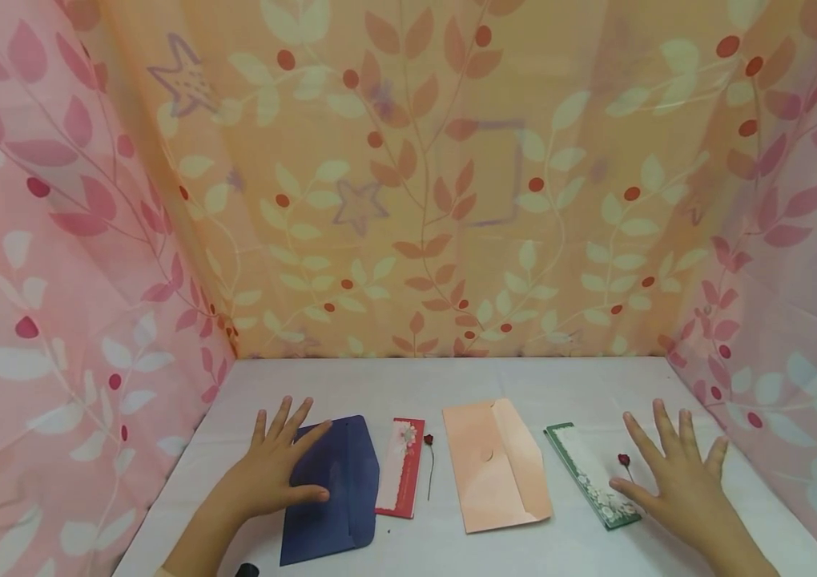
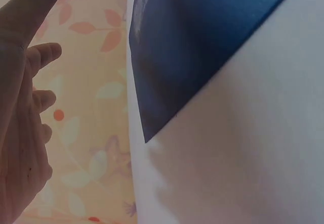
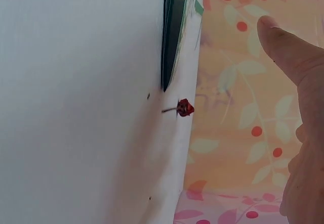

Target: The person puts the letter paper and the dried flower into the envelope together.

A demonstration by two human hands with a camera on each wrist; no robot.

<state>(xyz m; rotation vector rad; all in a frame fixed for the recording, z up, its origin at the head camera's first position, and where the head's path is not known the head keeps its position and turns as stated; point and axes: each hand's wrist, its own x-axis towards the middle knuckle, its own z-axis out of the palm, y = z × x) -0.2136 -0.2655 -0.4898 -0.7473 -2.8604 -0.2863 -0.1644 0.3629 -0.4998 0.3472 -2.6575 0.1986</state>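
Observation:
My left hand (image 1: pixel 275 473), fingers spread and nothing held, overlaps the left edge of a navy blue envelope (image 1: pixel 340 505) in the head view. In the left wrist view, a corner of that envelope (image 2: pixel 187 47) lies beside the hand (image 2: pixel 17 118). To the right, my right hand (image 1: pixel 686 489) is spread and empty too, its thumb near a green-bordered floral card (image 1: pixel 585 473). Close to that thumb is a small dried red rose (image 1: pixel 624 460), its lower stem hidden. The right wrist view shows this rose (image 3: pixel 185 107) and the card's edge (image 3: pixel 172 42).
Between the hands lie a red floral card (image 1: pixel 400 473), a second dried rose (image 1: pixel 428 441) with a thin stem, and a peach envelope (image 1: pixel 476 481). A black object (image 1: pixel 247 570) pokes in at the bottom edge. Patterned curtains (image 1: pixel 423 200) enclose the white table (image 1: pixel 408 377).

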